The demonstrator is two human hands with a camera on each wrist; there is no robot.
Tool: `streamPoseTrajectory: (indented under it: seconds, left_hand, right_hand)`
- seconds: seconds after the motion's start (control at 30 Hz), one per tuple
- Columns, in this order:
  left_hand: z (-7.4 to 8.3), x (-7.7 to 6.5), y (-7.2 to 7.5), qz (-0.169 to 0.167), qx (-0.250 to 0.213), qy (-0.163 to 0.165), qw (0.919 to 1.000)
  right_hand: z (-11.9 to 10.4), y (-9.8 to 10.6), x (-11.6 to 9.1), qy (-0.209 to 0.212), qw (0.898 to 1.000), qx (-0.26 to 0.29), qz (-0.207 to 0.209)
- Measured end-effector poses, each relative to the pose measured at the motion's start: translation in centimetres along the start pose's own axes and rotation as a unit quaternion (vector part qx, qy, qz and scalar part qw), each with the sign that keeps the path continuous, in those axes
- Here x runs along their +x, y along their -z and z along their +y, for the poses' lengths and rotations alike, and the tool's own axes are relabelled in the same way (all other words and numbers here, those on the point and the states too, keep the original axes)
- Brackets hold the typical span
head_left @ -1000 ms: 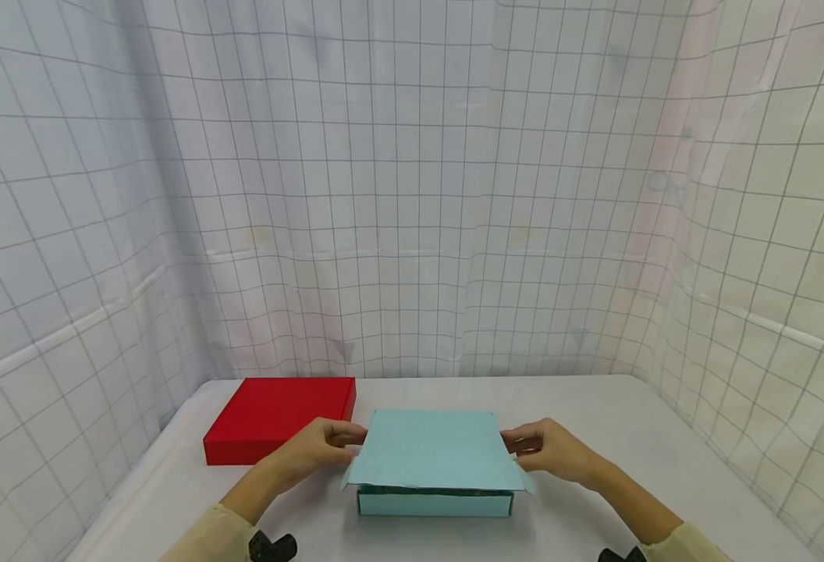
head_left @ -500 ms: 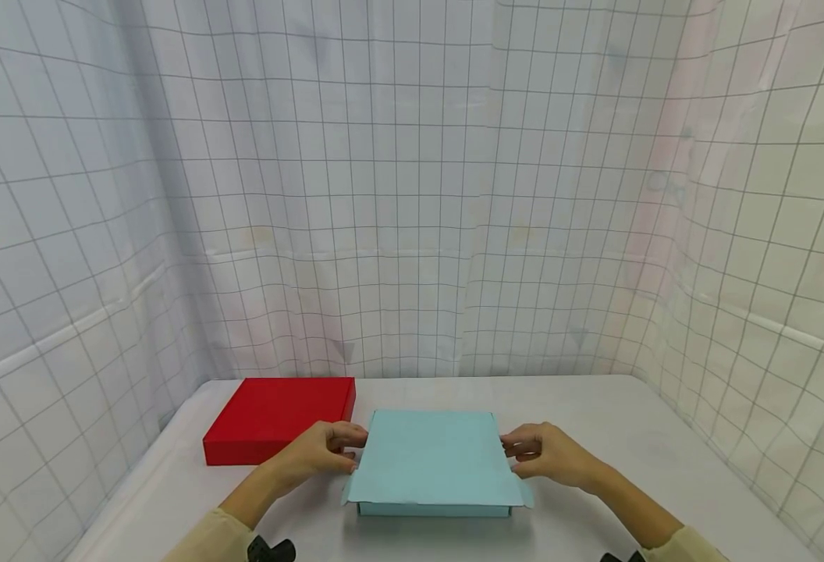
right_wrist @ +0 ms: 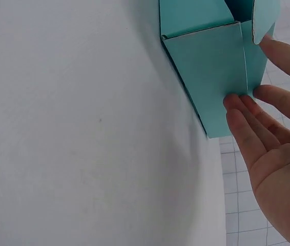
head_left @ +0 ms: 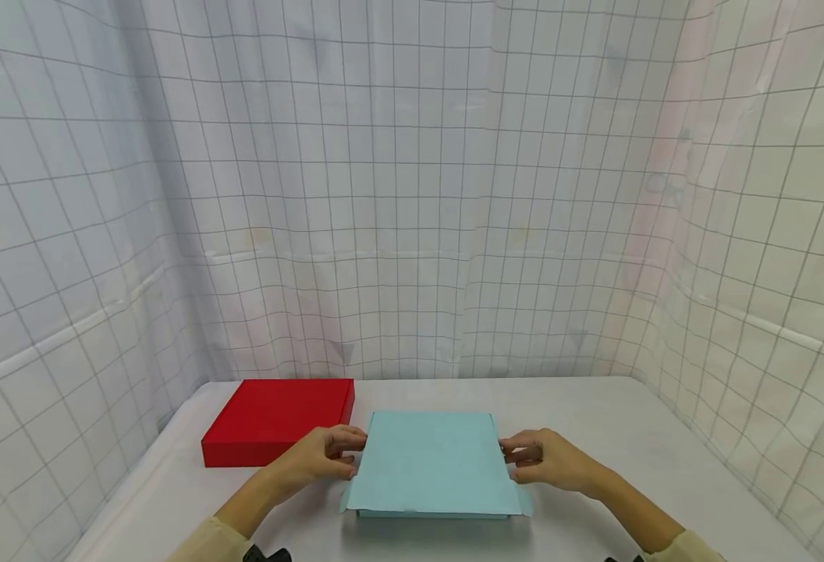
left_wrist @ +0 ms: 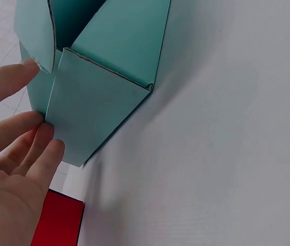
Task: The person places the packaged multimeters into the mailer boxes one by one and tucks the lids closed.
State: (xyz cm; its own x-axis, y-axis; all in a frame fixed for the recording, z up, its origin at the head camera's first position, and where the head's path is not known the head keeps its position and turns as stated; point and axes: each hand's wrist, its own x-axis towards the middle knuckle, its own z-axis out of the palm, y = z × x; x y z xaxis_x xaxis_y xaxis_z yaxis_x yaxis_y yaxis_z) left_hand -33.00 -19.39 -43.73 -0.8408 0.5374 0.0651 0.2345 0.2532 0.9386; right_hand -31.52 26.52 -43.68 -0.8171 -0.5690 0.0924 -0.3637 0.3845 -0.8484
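Note:
A flat teal cardboard box lies on the white table in front of me, its lid lowered almost flat. My left hand is at the box's left side and my right hand at its right side. In the left wrist view the left hand has straight fingers touching the edge of the teal side flap, thumb by the lid's ear. In the right wrist view the right hand mirrors this, fingertips on the other side flap.
A closed red flat box lies at the back left, just beyond my left hand; its corner shows in the left wrist view. White gridded curtains enclose the table on three sides. Bare tabletop lies to the right of the teal box.
The teal lid has come down: the dark gap at the front of the box has closed. Both hands have sunk slightly with it, staying at the sides.

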Motion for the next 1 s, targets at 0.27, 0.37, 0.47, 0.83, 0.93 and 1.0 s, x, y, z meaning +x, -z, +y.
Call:
streamPoseTrajectory:
  seconds: [0.27, 0.37, 0.47, 0.83, 0.93, 1.0]
  left_hand:
    - [0.0, -0.7, -0.7, 0.021, -0.025, 0.030, 0.9990]
    - [0.0, -0.8, -0.9, 0.031, -0.034, 0.041, 0.9981]
    - [0.1, -0.9, -1.1, 0.030, -0.046, 0.048, 0.9973]
    - [-0.1, -0.9, -1.2, 0.030, -0.065, 0.068, 0.9952]
    - [-0.2, -0.9, -1.3, 0.034, -0.067, 0.071, 0.9947]
    - [-0.2, -0.9, -1.3, 0.035, -0.068, 0.072, 0.9944]
  right_hand:
    - [-0.4, -0.3, 0.0, -0.025, 1.000, -0.008, 0.008]
    - [-0.5, -0.4, 0.0, -0.029, 0.999, -0.015, 0.012]
    - [-0.7, -0.5, 0.0, -0.034, 0.999, -0.025, 0.013]
    - [-1.1, -0.7, -0.1, -0.045, 0.999, -0.014, 0.013]
    - [-1.1, -0.8, -0.1, -0.046, 0.999, -0.007, 0.012]
    - [-1.1, -0.8, 0.0, -0.045, 0.999, -0.003, 0.009]
